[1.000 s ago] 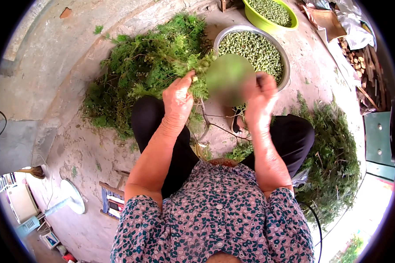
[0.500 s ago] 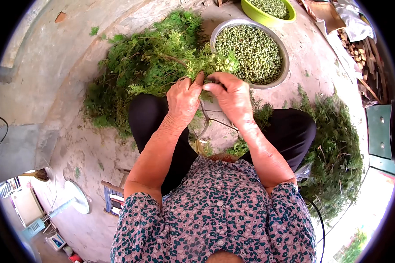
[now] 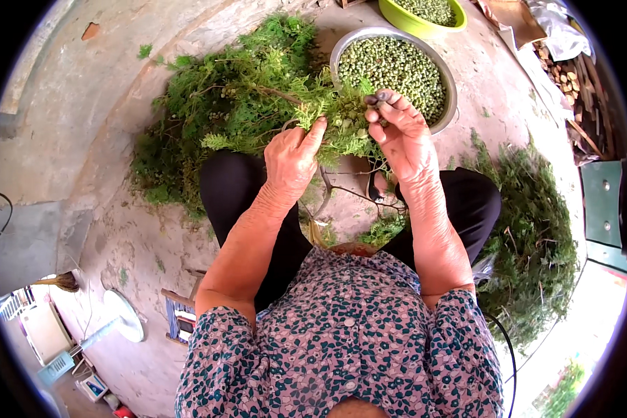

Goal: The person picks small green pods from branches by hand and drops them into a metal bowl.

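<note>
My left hand [image 3: 290,157] is closed around a leafy evergreen branch [image 3: 347,132], index finger stretched along it. Small pale green seed cones sit among the sprigs at the branch's tip. To the right, my right hand [image 3: 405,143] is turned partly palm up beside that tip, its fingers curled and their tips dark. Whatever lies between those fingertips is too small to make out. Just beyond them stands a metal basin [image 3: 455,104] full of round green cones, its near rim partly behind the hand.
A heap of cut evergreen branches [image 3: 223,97] lies at the left, and a second pile [image 3: 529,244] at the right. Behind the basin is a lime green bowl [image 3: 414,26] of cones. A white fan [image 3: 124,317] stands at lower left, stacked wood [image 3: 585,104] at far right.
My right hand has moved right, away from my left hand, and rolled so the palm shows. My left hand keeps its hold on the branch.
</note>
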Demonstrator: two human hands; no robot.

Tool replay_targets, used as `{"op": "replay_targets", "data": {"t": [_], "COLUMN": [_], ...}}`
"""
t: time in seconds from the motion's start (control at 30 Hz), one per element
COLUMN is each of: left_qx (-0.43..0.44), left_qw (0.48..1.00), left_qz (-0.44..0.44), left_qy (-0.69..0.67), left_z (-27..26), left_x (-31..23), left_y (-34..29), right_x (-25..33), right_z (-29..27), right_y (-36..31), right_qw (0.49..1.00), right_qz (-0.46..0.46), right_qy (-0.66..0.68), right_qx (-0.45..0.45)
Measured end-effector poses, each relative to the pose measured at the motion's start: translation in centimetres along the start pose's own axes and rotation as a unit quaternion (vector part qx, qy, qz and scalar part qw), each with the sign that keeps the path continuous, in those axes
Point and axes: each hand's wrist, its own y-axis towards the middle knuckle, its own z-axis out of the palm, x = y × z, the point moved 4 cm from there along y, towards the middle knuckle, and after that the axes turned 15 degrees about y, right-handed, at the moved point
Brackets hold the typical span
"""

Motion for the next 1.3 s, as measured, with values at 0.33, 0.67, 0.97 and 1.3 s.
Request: {"op": "replay_targets", "data": {"t": [0.33, 0.67, 0.97, 1.3], "left_qx": [-0.006, -0.014, -0.040, -0.058], "left_qw": [1.000, 0.997, 0.995, 0.992], "left_qz": [0.017, -0.038, -0.028, -0.039], "left_qy": [-0.019, -0.067, -0.086, -0.103], "left_z": [-0.2, -0.5, 0.2, -1.6], "left_x": [-0.3, 0.0, 0.3, 0.1], "left_y": [0.0, 0.1, -0.4, 0.4], "right_x": [-1.7, -0.9, -1.8, 0.4], "right_z": [0.4, -1.4, -0.2, -0.2], "right_y": [0.1, -0.1, -0.2, -1.0], "right_qw": [0.749, 0.939, 0.842, 0.986], "right_qz": [-0.159, -0.003, -0.061, 0.008], "right_qy": [-0.629, -0.337, -0.522, -0.163], "right_qx": [0.137, -0.068, 0.122, 0.028]}}
